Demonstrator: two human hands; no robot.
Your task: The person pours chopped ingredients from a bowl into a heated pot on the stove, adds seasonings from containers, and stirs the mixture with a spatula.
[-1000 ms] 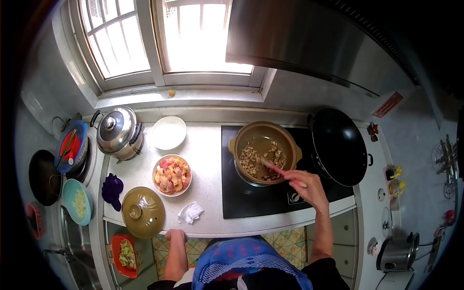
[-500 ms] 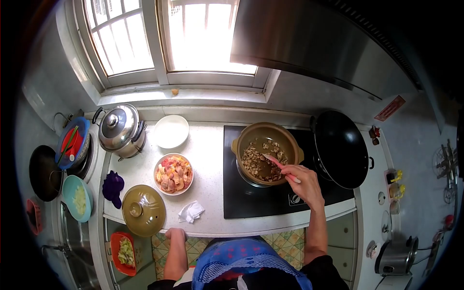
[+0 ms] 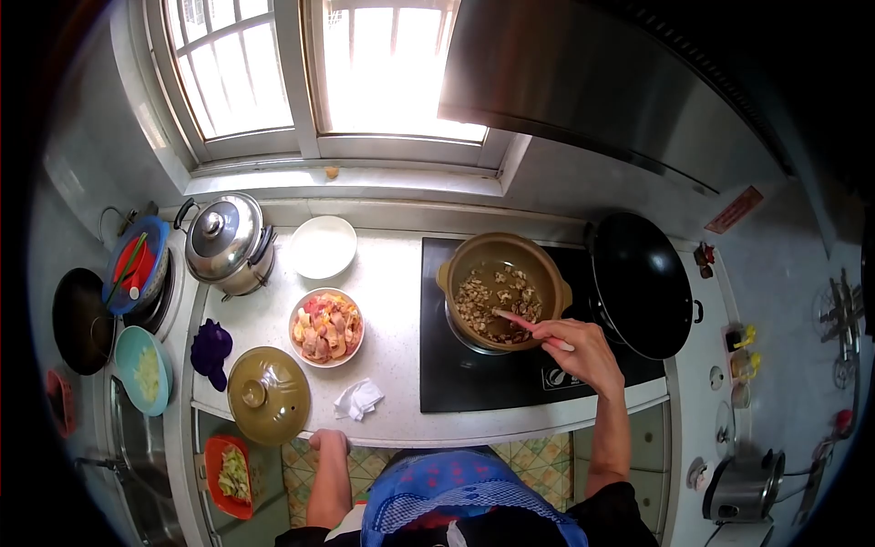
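My right hand [image 3: 583, 354] is closed around the handle of a slim pink spatula [image 3: 519, 319], its tip down among chopped brown pieces [image 3: 476, 301] in a clay pot [image 3: 456, 251]. The pot sits on the black cooktop [image 3: 456, 383], and a little clear liquid shows on its bottom. At the counter's front edge rests my left hand [image 3: 330, 442], fingers curled in and nothing visible in it. Near it are a brown pot lid [image 3: 283, 410] and a crumpled white cloth or tissue [image 3: 359, 399].
A bowl of raw meat pieces [image 3: 326, 328], a white bowl [image 3: 324, 246] and a lidded steel pot [image 3: 223, 242] stand left of the cooktop. A large black wok [image 3: 643, 287] leans close on the right. An orange basket of chopped vegetables [image 3: 217, 456] hangs below the counter at left.
My right hand has shifted slightly right and down with the spatula, whose tip moved toward the near side of the pot. The brown pieces have spread about. My left hand stays put.
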